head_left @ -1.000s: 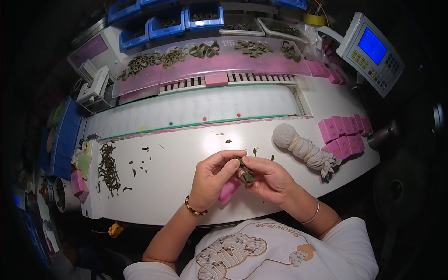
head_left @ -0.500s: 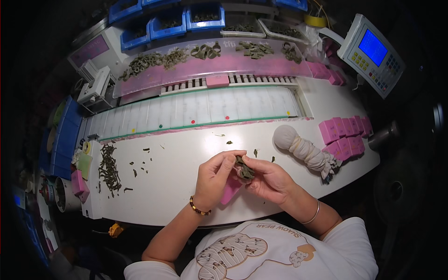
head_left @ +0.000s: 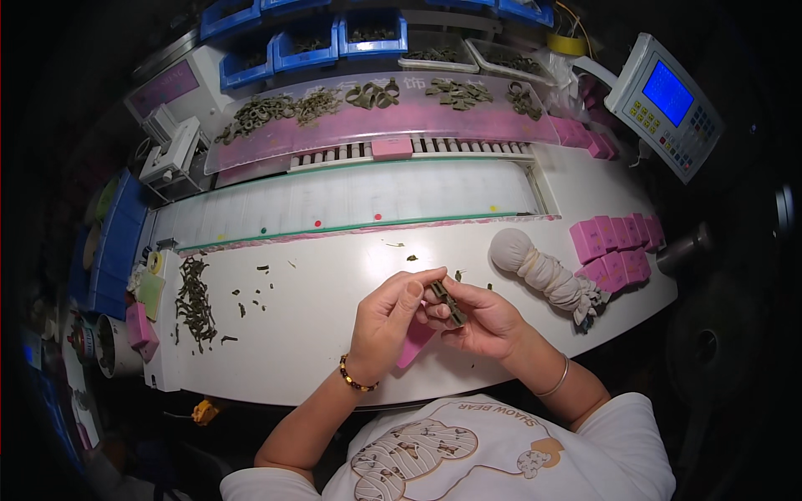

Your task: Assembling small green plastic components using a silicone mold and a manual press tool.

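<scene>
Olive-green strip piece [head_left: 449, 302], small and dark, sits pinched between both hands just in front of the white table's [head_left: 334, 334] near edge. My left hand [head_left: 393, 316] closes thumb and forefinger on its upper end; my right hand [head_left: 484, 317] cradles it in curled fingers. A pink block [head_left: 415, 342] lies on the table beneath the hands. I judge work mid-course: trimmed scraps [head_left: 196, 302] lie at the table's left end, with more green pieces [head_left: 376, 96] on the pink shelf beyond.

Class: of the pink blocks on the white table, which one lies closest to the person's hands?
The flat pink block directly under the hands, partly hidden by the left hand; the other pink blocks cluster far right.
</scene>
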Motion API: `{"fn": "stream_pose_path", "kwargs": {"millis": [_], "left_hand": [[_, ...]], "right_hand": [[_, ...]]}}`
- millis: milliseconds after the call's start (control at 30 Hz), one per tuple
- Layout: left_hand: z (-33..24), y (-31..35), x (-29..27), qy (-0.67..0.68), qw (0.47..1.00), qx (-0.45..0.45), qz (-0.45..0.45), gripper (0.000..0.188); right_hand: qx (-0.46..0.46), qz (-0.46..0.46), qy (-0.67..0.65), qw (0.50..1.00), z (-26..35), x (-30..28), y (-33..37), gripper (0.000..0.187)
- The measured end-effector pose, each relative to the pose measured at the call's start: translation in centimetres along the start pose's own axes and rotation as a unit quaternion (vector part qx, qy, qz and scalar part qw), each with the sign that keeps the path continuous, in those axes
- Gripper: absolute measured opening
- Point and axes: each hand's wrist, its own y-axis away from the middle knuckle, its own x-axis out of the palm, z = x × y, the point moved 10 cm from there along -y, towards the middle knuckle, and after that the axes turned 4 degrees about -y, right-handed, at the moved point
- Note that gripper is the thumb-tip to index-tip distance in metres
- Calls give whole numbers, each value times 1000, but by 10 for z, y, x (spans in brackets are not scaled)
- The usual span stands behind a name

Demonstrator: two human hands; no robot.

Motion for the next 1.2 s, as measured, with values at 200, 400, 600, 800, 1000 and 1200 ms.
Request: {"fn": "stream_pose_path", "kwargs": {"millis": [200, 400, 600, 800, 1000, 1200], "left_hand": [[-12, 1, 4, 32, 999, 21, 2, 33], [-12, -1, 4, 65, 998, 3, -14, 28], [-6, 2, -3, 2, 999, 32, -30, 29], [-16, 2, -6, -74, 990, 102, -67, 27], [-23, 4, -6, -115, 979, 152, -77, 27], [-34, 4, -4, -181, 962, 190, -72, 27]], "right_hand": [[-3, 24, 20, 1000, 4, -3, -2, 29], [-18, 31, 34, 999, 10, 4, -4, 19], [-31, 32, 40, 998, 10, 10, -3, 16], [-38, 19, 32, 999, 10, 1, -6, 15], [-38, 9, 13, 999, 5, -3, -8, 16], [-23, 19, -12, 999, 3, -1, -8, 16]]}}
